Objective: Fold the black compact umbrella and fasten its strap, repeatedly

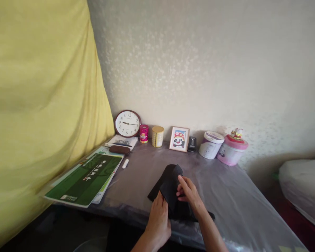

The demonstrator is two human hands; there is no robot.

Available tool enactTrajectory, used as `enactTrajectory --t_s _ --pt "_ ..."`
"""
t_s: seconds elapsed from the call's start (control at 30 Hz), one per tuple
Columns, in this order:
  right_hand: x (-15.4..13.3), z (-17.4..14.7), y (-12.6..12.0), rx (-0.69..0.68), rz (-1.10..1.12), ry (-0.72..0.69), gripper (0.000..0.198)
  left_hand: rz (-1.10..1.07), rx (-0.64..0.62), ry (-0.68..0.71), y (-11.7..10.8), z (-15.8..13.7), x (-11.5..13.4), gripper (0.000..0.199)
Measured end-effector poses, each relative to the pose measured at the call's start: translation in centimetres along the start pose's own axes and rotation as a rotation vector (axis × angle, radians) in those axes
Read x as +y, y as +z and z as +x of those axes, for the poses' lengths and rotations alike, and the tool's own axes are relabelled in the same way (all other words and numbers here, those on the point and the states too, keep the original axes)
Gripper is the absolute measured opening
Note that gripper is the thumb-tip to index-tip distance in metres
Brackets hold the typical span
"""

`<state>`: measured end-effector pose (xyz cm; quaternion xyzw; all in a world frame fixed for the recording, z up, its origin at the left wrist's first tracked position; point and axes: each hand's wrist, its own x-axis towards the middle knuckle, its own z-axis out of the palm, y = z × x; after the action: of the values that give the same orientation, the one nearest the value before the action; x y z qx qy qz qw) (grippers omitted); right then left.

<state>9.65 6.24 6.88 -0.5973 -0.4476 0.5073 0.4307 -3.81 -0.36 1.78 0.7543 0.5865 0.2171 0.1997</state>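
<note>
A piece of black cloth (170,185), partly folded over itself, lies near the front edge of the table. Its exact kind I cannot make out. My left hand (159,213) is closed on the near left edge of the folded part, fingertips tucked against the fabric. At the upper right of that fold is my right hand (187,192), its fingers curled and the index fingertip at the raised flap. Part of the cloth spreads out beneath both wrists, toward the right, and my hands hide some of it.
Green booklets (89,178), a brown case (119,149) and a white stick-like object (125,163) lie at left. Along the wall stand a clock (127,123), a pink can (144,133), a yellow-lidded tin (158,136), a panda picture frame (179,139) and two tubs (211,145).
</note>
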Motion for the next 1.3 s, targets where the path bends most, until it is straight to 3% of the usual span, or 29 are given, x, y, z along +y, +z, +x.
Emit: enactTrajectory --t_s 0.13,0.37,0.53,0.67,0.87,1.07,1.3 --pt "1.1 -2.4 0.2 -0.005 -0.211 -0.077 0.073 0.025 -0.029 -0.008 -0.5 -0.1 0.4 0.087" --pt "1.2 -4.0 2.4 0.062 -0.708 -0.434 0.057 0.042 -0.045 -0.026 0.8 0.1 -0.5 0.078" --pt "-0.8 -2.3 1.7 -0.020 -0.826 -0.674 0.046 0.044 -0.022 -0.028 0.5 0.1 -0.2 0.086" --pt "-1.2 0.7 0.4 -0.133 -0.899 -0.892 0.049 0.085 -0.025 -0.031 0.4 -0.1 0.0 0.086" --pt "-1.5 3.3 0.4 -0.240 -0.881 -0.957 0.027 0.118 -0.042 -0.026 1.0 0.1 -0.2 0.088" --pt "-1.3 4.5 2.1 -0.272 -0.915 -1.108 0.026 0.123 -0.093 -0.043 0.0 0.3 0.2 0.087" --pt "1.2 5.5 3.4 -0.247 -0.921 -1.077 0.023 0.145 -0.105 -0.045 0.6 -0.4 -2.0 0.077"
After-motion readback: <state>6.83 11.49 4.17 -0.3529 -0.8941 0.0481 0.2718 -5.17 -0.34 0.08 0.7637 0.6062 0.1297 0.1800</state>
